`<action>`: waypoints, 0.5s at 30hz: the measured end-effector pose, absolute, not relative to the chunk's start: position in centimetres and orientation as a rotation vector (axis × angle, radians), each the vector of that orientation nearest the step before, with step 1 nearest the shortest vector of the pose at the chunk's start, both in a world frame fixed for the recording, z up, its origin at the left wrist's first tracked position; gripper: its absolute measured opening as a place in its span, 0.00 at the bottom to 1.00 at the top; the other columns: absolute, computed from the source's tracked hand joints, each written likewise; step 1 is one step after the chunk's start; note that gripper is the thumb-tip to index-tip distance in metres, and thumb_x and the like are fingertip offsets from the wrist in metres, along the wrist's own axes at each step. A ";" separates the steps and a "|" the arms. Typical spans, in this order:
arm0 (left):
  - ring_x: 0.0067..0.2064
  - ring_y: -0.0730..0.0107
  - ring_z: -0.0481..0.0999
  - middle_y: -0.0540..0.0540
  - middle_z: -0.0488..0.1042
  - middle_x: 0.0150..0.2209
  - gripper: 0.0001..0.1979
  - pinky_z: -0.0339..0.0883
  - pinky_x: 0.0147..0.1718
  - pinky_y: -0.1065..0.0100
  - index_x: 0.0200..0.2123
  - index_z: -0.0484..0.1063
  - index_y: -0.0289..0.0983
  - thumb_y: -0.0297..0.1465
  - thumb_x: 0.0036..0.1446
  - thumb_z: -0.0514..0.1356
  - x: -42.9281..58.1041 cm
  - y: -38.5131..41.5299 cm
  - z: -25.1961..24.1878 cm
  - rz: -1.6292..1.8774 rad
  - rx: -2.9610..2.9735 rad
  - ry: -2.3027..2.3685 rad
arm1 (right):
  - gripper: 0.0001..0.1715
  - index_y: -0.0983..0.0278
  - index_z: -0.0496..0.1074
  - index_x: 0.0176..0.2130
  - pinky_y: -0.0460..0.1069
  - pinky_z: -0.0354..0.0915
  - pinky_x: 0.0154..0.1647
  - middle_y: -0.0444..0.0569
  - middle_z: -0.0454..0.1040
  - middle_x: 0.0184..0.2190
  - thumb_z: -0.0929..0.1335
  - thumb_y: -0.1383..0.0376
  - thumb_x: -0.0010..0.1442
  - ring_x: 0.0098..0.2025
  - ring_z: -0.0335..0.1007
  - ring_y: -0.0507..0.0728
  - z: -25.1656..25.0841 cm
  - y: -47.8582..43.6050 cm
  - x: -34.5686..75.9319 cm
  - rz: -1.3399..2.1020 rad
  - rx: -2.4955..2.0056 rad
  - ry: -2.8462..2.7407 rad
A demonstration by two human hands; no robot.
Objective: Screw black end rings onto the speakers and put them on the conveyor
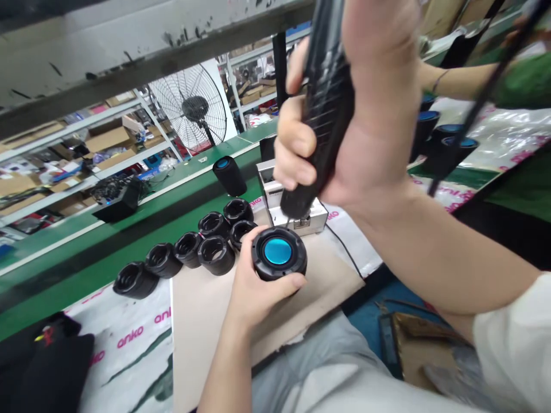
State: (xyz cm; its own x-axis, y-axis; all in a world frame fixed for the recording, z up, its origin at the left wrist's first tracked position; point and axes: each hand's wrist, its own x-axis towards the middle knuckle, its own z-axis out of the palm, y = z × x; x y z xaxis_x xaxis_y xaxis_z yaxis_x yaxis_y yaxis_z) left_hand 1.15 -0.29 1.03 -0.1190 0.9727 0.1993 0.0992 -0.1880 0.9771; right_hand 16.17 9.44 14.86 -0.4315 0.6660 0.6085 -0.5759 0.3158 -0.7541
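Observation:
My left hand grips a round black speaker with a shiny blue disc facing up, fingers around its side. Above it, my right hand is wrapped around a black electric screwdriver, blurred by motion, its lower end pointing down close to the speaker's rim. I cannot tell whether its tip touches the speaker. Behind that end stands a metal screw feeder box, partly covered by my right hand. Left of the speaker, several open black ring-shaped housings stand in a cluster.
A cardboard sheet lies under the work. Another speaker stands on the green conveyor belt. At right are more black speakers and a co-worker's arm. A black cable trails off the box, and a metal beam crosses overhead.

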 end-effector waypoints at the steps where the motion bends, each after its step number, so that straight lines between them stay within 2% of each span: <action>1: 0.59 0.47 0.81 0.39 0.80 0.59 0.44 0.73 0.60 0.52 0.61 0.69 0.40 0.41 0.44 0.81 1.2 -0.3 1.0 1.408 1.360 1.267 | 0.26 0.61 0.62 0.37 0.46 0.59 0.15 0.35 0.63 0.19 0.77 0.51 0.62 0.17 0.59 0.49 14.3 10.6 16.2 1.238 -0.155 -1.407; 5: 0.59 0.46 0.81 0.38 0.80 0.59 0.42 0.73 0.60 0.52 0.60 0.70 0.40 0.40 0.44 0.80 1.2 -0.2 1.0 1.400 1.355 1.292 | 0.34 0.60 0.65 0.38 0.48 0.54 0.13 0.37 0.64 0.18 0.79 0.40 0.56 0.16 0.58 0.50 10.1 14.6 15.5 1.115 -0.351 -1.296; 9: 0.59 0.47 0.80 0.39 0.77 0.59 0.40 0.73 0.59 0.53 0.59 0.71 0.40 0.39 0.44 0.80 1.2 -0.3 1.0 1.407 1.359 1.293 | 0.27 0.59 0.63 0.37 0.48 0.49 0.11 0.37 0.63 0.17 0.76 0.44 0.62 0.13 0.54 0.49 6.4 16.4 14.4 1.081 -0.344 -1.275; 12: 0.59 0.48 0.80 0.39 0.76 0.60 0.41 0.72 0.60 0.54 0.59 0.71 0.41 0.37 0.42 0.80 1.3 -0.4 1.0 1.413 1.346 1.297 | 0.30 0.59 0.60 0.36 0.47 0.45 0.09 0.36 0.61 0.16 0.76 0.43 0.59 0.11 0.52 0.49 5.5 16.8 14.2 1.101 -0.338 -1.265; 15: 0.56 0.50 0.82 0.40 0.79 0.58 0.41 0.74 0.57 0.55 0.59 0.70 0.41 0.36 0.43 0.80 1.4 -0.5 1.1 1.407 1.312 1.277 | 0.33 0.59 0.61 0.37 0.47 0.49 0.09 0.35 0.62 0.15 0.77 0.41 0.56 0.11 0.54 0.51 6.4 16.4 14.8 1.255 -0.408 -1.303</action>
State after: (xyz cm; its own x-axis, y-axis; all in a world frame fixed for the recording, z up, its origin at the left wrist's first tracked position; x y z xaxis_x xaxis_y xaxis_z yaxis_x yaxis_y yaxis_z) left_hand 1.44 -0.53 1.13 -0.1327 0.9764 0.1706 0.0749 -0.1618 0.9840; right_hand 14.83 16.40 6.36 -0.2179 0.8476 0.4838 -0.4522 0.3516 -0.8197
